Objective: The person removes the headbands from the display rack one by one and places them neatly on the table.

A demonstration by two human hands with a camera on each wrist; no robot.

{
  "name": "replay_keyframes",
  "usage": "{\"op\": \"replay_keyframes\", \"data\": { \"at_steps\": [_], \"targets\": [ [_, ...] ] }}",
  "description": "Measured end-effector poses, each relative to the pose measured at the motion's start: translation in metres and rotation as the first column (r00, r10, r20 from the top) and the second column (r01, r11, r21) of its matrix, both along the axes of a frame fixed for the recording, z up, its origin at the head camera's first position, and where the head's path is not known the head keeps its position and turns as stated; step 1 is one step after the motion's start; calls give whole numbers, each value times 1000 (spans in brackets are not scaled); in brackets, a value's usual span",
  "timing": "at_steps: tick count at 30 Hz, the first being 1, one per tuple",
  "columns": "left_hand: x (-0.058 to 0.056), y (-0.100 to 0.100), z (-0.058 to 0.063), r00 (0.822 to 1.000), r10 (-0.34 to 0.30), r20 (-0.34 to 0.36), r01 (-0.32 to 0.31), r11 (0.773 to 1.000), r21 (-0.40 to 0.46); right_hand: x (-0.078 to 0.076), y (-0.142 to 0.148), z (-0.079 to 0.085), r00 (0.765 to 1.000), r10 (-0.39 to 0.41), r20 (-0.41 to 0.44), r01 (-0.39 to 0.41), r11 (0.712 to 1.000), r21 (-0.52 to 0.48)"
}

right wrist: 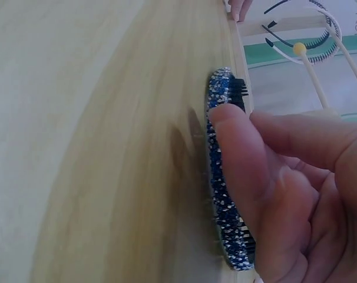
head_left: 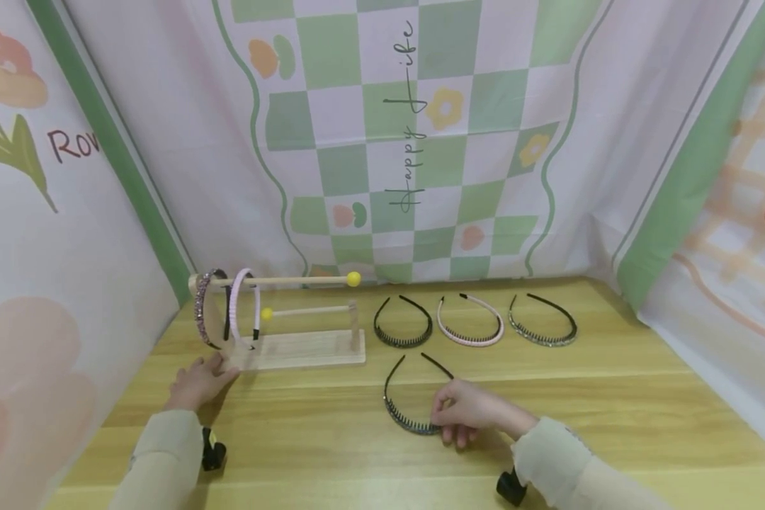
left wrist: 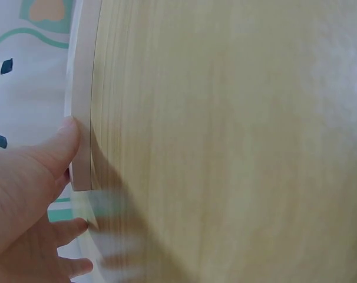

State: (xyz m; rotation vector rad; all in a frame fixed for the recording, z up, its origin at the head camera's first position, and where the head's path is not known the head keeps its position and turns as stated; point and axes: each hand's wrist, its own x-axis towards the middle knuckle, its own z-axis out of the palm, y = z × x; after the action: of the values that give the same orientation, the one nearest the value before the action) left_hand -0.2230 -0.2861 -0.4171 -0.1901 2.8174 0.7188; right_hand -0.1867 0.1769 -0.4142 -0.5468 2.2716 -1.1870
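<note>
A headband (head_left: 401,419) with blue and silver sparkles and black comb teeth lies on the table at the front middle. My right hand (head_left: 474,407) pinches its right side; in the right wrist view the thumb crosses the sparkly band (right wrist: 218,177) and the index finger is behind it. At the left, my left hand (head_left: 197,382) holds the near left corner of a wooden headband stand (head_left: 309,350). The left wrist view has the thumb pressed to the base edge (left wrist: 81,118), with other fingers spread past its end.
A pink-purple glittery headband (head_left: 200,312) and a light pink headband (head_left: 233,312) hang on the stand's upper rod (head_left: 299,281), tipped with a yellow ball. Behind my right hand lie black (head_left: 403,343), pink (head_left: 478,343) and silver sparkly (head_left: 551,343) headbands in a row. Curtains (head_left: 331,127) hang behind.
</note>
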Motion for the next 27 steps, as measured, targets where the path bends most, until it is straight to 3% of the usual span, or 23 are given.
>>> {"op": "replay_keyframes", "data": {
  "at_steps": [11,27],
  "targets": [
    [2,2,1,1000,0,0,0,1000,-7,-7,1,8,1000,7,5,-7,1000,-26],
    [2,2,2,1000,10,-1,-10,1000,-3,-22,-5,32,999,34,-41,-37,997,-64]
  ]
}}
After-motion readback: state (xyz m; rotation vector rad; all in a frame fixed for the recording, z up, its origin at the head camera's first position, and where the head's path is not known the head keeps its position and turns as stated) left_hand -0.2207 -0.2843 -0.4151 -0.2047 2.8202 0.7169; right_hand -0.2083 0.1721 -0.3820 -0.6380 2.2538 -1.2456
